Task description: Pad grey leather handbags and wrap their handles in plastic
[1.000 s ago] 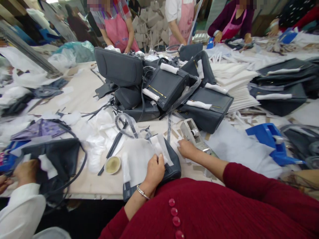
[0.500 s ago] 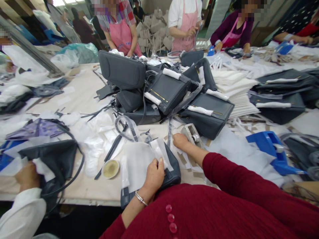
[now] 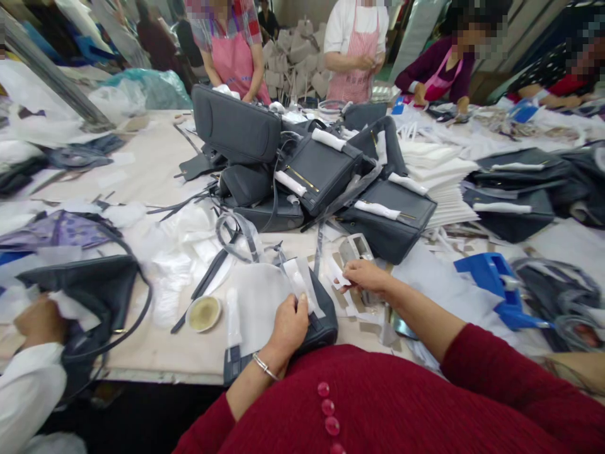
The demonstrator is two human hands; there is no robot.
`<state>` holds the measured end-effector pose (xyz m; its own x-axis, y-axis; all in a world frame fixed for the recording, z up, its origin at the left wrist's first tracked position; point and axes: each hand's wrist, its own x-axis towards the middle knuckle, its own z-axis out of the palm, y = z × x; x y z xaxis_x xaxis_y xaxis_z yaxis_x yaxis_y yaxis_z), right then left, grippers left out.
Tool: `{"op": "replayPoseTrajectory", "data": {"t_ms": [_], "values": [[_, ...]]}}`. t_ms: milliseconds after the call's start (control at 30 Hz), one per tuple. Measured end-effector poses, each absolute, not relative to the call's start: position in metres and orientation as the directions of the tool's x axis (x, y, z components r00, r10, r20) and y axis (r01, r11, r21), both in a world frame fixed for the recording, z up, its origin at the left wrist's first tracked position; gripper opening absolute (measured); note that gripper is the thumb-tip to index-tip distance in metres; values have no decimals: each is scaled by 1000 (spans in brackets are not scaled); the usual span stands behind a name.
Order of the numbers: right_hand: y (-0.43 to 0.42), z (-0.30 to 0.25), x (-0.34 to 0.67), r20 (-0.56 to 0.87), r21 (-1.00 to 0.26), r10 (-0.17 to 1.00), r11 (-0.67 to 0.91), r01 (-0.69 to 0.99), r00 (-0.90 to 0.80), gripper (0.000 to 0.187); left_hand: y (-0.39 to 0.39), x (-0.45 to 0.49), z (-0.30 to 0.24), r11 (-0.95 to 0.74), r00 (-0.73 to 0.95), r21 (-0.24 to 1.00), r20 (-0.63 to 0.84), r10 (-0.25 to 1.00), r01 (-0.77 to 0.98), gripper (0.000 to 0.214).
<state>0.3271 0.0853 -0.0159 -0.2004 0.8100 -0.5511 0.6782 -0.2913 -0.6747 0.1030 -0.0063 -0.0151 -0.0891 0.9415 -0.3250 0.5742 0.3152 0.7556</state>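
Note:
A dark grey bag [image 3: 321, 328] lies at the table's near edge, covered by a white foam sheet [image 3: 259, 302]. My left hand [image 3: 289, 323] is closed on a white wrapped strip [image 3: 297, 284] on top of that bag, thumb pressing it down. My right hand [image 3: 366, 275] pinches a small piece of tape [image 3: 336, 275] just in front of the grey tape dispenser [image 3: 355, 247]. Several short tape pieces lie on the table under that hand.
A heap of dark grey bags [image 3: 312, 170] with white-wrapped handles fills the middle of the table. A small round pot [image 3: 203, 313] sits left of my bag, a blue tape dispenser [image 3: 496, 284] to the right. A co-worker's hand [image 3: 40, 321] holds a bag [image 3: 89, 290] at left; others stand at the far side.
My right hand went to the tape dispenser and has come back toward me holding a piece of tape. My left hand stayed on the wrapped strip.

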Motion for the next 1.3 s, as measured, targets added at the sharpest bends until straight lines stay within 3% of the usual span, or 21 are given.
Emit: {"op": "replayPoseTrajectory", "data": {"t_ms": [67, 167, 233, 333, 400, 600, 700, 867, 1000, 1300], "values": [[71, -17, 326, -478, -710, 863, -271, 650, -162, 19, -7, 103, -14, 325, -84, 745, -343, 936, 582, 35], [53, -22, 326, -290, -574, 932, 13, 819, -219, 24, -8, 104, -11, 331, -82, 731, -354, 932, 597, 36], [40, -30, 329, -326, -402, 912, 106, 910, -250, 29, -8, 103, -9, 332, -82, 724, -358, 930, 604, 36], [12, -49, 336, -475, -163, 872, 50, 985, -123, 32, -9, 102, -8, 331, -82, 723, -358, 930, 606, 36], [-7, -64, 340, -493, -81, 869, 5, 997, -44, 33, -10, 102, -9, 326, -83, 720, -352, 932, 612, 37], [-23, -90, 341, -474, -113, 876, -159, 981, 88, 36, -10, 101, -15, 302, -77, 728, -326, 942, 615, 39], [-18, -91, 341, -482, -158, 875, -143, 977, 50, 25, -10, 100, -14, 296, -73, 725, -322, 944, 622, 39], [-26, -93, 342, -381, -76, 921, -121, 990, 83, 31, -10, 100, -10, 300, -69, 730, -329, 942, 615, 38], [-27, -95, 337, -387, -31, 918, -103, 994, 83, 28, -8, 101, -8, 312, -67, 729, -345, 936, 610, 37], [-30, -71, 348, -328, -31, 942, -79, 996, 64, 29, -8, 99, -9, 310, -67, 735, -341, 938, 603, 38]]}}
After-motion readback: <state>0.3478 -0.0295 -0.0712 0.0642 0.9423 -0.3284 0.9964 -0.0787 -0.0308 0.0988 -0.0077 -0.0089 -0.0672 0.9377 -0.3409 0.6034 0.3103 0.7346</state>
